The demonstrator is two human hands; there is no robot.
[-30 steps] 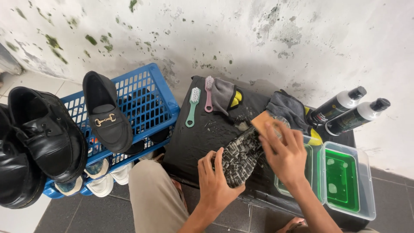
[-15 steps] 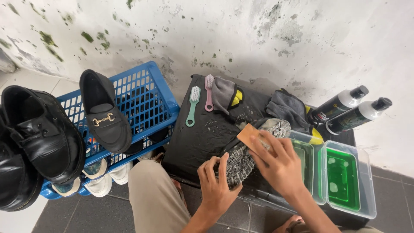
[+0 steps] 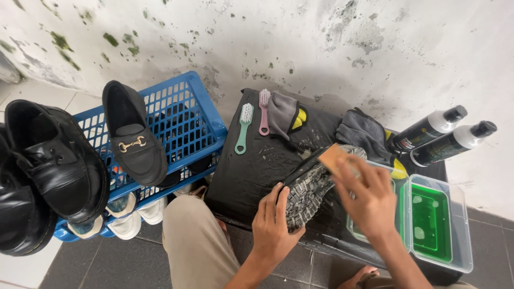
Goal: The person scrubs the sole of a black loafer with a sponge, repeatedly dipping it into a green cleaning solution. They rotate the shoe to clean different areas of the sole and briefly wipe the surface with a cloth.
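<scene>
The right hand (image 3: pixel 369 200) has slid its wooden brush (image 3: pixel 333 157) back up the shoe (image 3: pixel 313 184), sole-up on the wet counter (image 3: pixel 251 171), long axis toward the wall; left hand (image 3: pixel 276 225) clamps its near end

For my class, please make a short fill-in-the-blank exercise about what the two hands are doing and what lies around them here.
1. The left hand steadies a shoe turned so that its ______ faces up.
2. The right hand presses a wooden brush against that ______.
3. The black loafer with a gold buckle lies on a crate coloured ______.
4. The liquid in the clear tub is ______.

Missing words: sole; shoe; blue; green
</scene>
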